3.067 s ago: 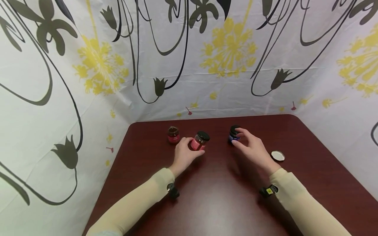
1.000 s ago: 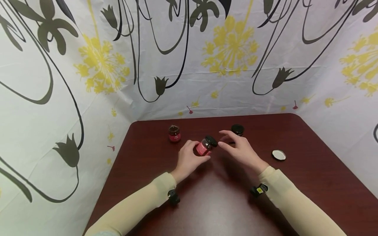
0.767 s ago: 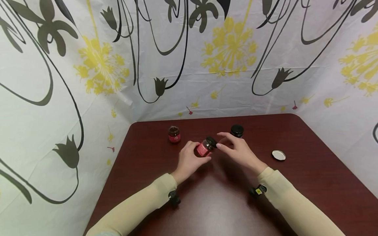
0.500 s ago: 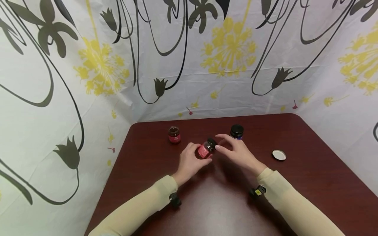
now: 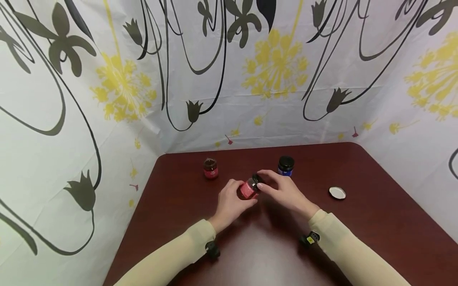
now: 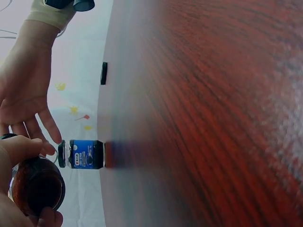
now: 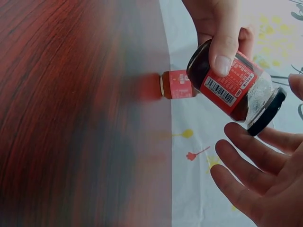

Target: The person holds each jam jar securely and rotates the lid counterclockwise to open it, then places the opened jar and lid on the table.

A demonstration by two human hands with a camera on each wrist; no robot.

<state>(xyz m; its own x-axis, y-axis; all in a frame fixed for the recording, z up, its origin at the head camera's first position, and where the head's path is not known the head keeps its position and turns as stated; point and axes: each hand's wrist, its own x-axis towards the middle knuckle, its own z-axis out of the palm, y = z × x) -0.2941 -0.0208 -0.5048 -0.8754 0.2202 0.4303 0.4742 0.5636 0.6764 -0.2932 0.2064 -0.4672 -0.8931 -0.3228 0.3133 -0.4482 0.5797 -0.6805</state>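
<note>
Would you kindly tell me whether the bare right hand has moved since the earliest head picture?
Yes, the right hand has moved left, farther from the round, dark-rimmed, white-lined lid.

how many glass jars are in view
3: a lidded red-labelled glass jar tilted in the left fingers, a lidless red-labelled glass jar back left, a blue-labelled glass jar back right.

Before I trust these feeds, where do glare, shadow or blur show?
Head: pale glare on the near tabletop, dark shadow below the right hand; left wrist: tabletop hazy toward its edge, blue-labelled jar sharper; right wrist: similar haze, barcode on the held jar crisp.
</note>
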